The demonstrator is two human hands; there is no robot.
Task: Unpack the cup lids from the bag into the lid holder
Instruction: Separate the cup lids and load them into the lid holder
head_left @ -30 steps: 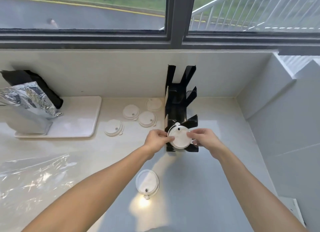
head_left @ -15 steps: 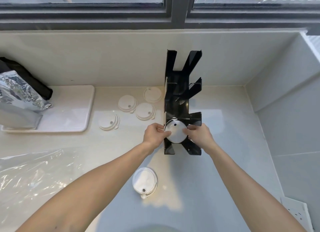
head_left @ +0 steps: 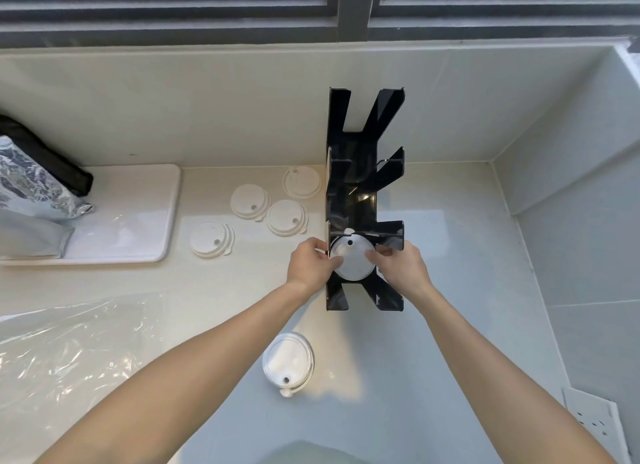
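Note:
A black lid holder (head_left: 360, 200) stands on the counter against the back wall. A white cup lid (head_left: 354, 261) sits in its lowest compartment. My left hand (head_left: 309, 264) pinches the lid's left edge and my right hand (head_left: 401, 266) pinches its right edge. Several white lids lie flat on the counter left of the holder, among them one (head_left: 212, 239) and another (head_left: 286, 217). Another white lid (head_left: 288, 361) lies nearer to me. A clear plastic bag (head_left: 69, 352) lies crumpled at the lower left.
A white tray (head_left: 131, 217) at the left carries a foil pouch (head_left: 31, 186). A tiled wall rises at the right, with a socket plate (head_left: 594, 423) at the lower right. A window frame runs along the top.
Both hands have carried the lid from in front of the holder down into its lowest compartment. The camera has tilted downward and closer.

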